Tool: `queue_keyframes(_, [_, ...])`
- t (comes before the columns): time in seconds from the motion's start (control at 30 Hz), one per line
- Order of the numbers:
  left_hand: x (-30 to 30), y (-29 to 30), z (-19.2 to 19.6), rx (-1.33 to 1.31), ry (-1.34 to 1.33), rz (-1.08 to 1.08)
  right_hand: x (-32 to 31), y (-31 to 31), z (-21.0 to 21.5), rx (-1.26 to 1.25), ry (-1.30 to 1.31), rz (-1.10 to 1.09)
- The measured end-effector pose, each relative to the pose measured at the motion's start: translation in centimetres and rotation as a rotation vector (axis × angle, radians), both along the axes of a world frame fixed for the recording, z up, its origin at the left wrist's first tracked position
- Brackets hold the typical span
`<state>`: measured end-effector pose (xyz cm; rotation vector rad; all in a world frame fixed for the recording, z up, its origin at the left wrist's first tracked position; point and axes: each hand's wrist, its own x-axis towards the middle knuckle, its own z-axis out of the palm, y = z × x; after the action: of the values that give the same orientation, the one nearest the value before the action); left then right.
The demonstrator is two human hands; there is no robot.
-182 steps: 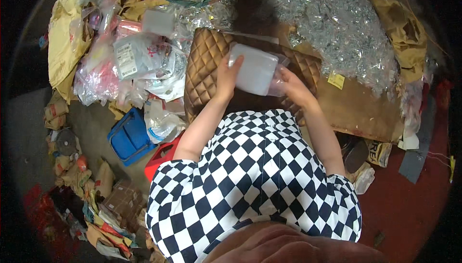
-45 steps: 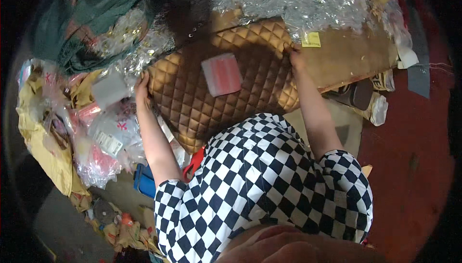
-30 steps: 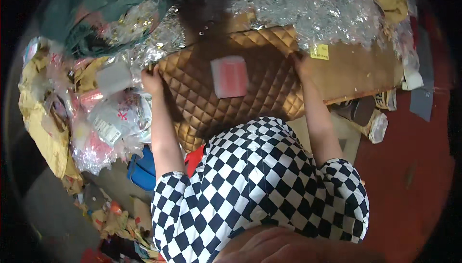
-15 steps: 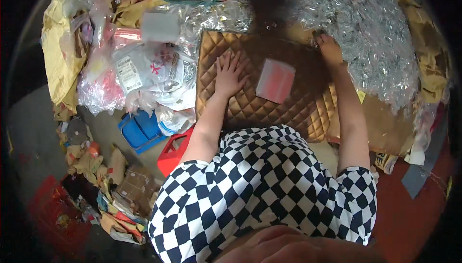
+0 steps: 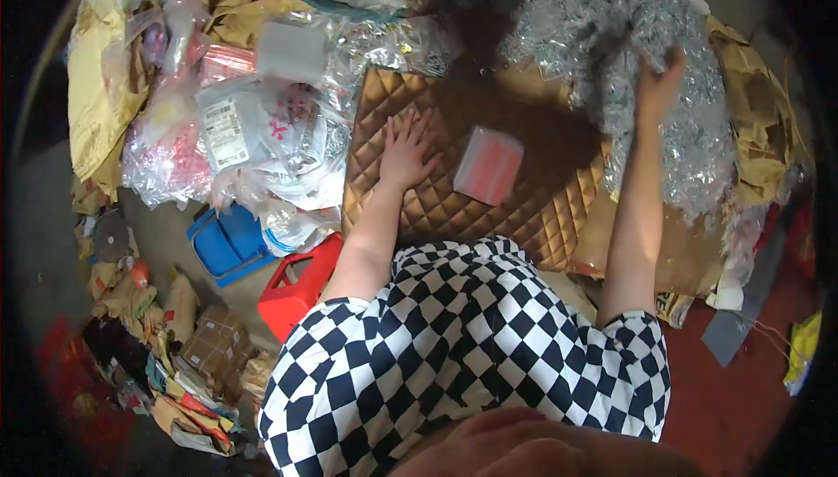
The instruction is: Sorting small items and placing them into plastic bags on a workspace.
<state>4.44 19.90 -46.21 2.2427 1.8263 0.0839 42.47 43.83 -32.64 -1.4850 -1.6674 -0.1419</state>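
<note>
My left hand (image 5: 408,152) lies flat with spread fingers on a brown quilted mat (image 5: 532,224). Just right of it rests a stack of small clear bags (image 5: 489,165) with a red tint, touched by neither hand. My right hand (image 5: 660,89) reaches over a large heap of small clear packets (image 5: 646,6) with silvery bits inside. Its thumb and a finger look apart, and I see nothing held between them; the fingertips are slightly blurred. A dark shadow falls across the mat's upper right.
Left of the mat lie plastic-wrapped bundles (image 5: 301,132) and a grey-white stack (image 5: 291,52). A blue plastic stool (image 5: 229,241) and a red plastic stool (image 5: 301,281) stand below them. Cardboard and paper scraps (image 5: 205,346) cover the lower left floor. Brown paper (image 5: 755,102) borders the heap.
My right hand has left the mat's upper right edge and moved right and up over the packet heap. My left hand stays flat on the mat. The whole view has shifted slightly.
</note>
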Motion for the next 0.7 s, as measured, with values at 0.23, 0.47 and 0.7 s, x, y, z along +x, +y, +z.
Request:
queue_keyframes(0.23, [-0.1, -1.9, 1.3, -0.045, -0.001, 0.007, -5.9, -14.8, 4.7, 0.001, -0.175, 0.117])
queue_keyframes(0.47, [0.4, -3.6, 2.5, 0.085, -0.038, 0.002, -3.5, -33.1, -6.4, -0.836, -0.420, 0.208])
queue_keyframes(0.7, [0.8, -5.3, 2.6, 0.023, 0.067, -0.023, -1.3, -37.3, -9.6, -0.842, -0.544, 0.275])
